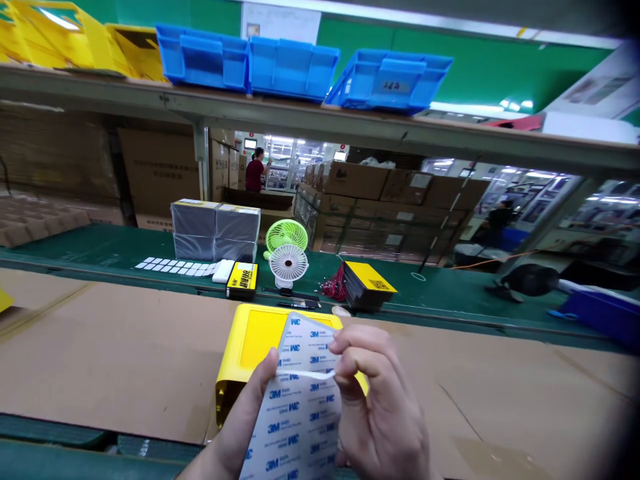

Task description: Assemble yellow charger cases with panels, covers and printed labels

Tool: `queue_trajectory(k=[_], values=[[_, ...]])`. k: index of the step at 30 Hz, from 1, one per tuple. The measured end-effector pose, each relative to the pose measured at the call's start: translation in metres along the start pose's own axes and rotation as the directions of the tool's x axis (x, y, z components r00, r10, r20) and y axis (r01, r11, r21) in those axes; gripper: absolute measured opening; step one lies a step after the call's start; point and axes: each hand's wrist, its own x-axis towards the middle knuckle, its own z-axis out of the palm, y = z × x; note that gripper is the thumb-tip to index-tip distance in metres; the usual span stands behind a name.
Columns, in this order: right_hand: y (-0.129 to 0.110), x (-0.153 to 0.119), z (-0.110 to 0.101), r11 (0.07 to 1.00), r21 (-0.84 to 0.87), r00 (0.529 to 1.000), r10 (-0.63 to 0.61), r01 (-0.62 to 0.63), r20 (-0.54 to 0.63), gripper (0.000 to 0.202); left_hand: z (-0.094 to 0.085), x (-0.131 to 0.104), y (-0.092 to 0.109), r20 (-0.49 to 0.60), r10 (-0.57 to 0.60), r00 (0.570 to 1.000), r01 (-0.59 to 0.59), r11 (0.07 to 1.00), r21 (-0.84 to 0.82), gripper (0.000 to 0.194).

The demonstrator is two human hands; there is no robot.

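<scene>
Gripping one 3M-printed sheet (293, 420) along its left side, the left hand (240, 417) held it tilted up, while the right hand (383, 393) pinched the right end of one thin white strip (307, 375) that crossed it. The sheet stood in front of one yellow casing (255, 333) and hid part of it.

On the green desk (435, 273) beyond were two fans—a green fan (287, 230) behind a white fan (289, 265)—with one yellow-topped stack (370, 277) to their right and red wires (333, 287) just beside it. To the left lay one yellow-and-black box (243, 277), rows of small white pieces (175, 267) and plastic-wrapped bundles (215, 230). Three blue bins (295, 67) lined the shelf (300, 110) overhead, with yellow bins (60, 40) farther left.

The cardboard sheeting (125, 353) stretched to both sides of the casing, giving sideways room; its far edge met the green surface. The fans and bundles stood past that edge—the shelf spanned above them.
</scene>
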Motion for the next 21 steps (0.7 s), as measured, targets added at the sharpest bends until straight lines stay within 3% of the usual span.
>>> queue_trajectory(k=[5,8,15,21], values=[[0.0,0.001,-0.001,0.997,-0.054,0.994,0.062,-0.057,0.089,0.015,0.008,-0.002,-0.005,-0.041,-0.016,0.999,0.022,0.99,0.143,0.07],[0.0,0.004,-0.002,0.992,-0.108,0.991,0.079,-0.066,0.112,0.018,0.016,-0.003,-0.009,-0.091,0.051,0.995,-0.025,0.964,0.266,0.065],[-0.007,0.011,-0.006,0.984,-0.137,0.989,0.125,-0.114,0.076,0.017,0.028,-0.01,0.001,-0.107,0.138,0.985,-0.043,0.785,0.619,0.058],[-0.007,0.01,-0.009,0.981,-0.048,0.978,0.19,-0.186,0.085,0.012,0.035,-0.009,0.002,-0.115,0.173,0.978,-0.05,0.733,0.678,0.057]])
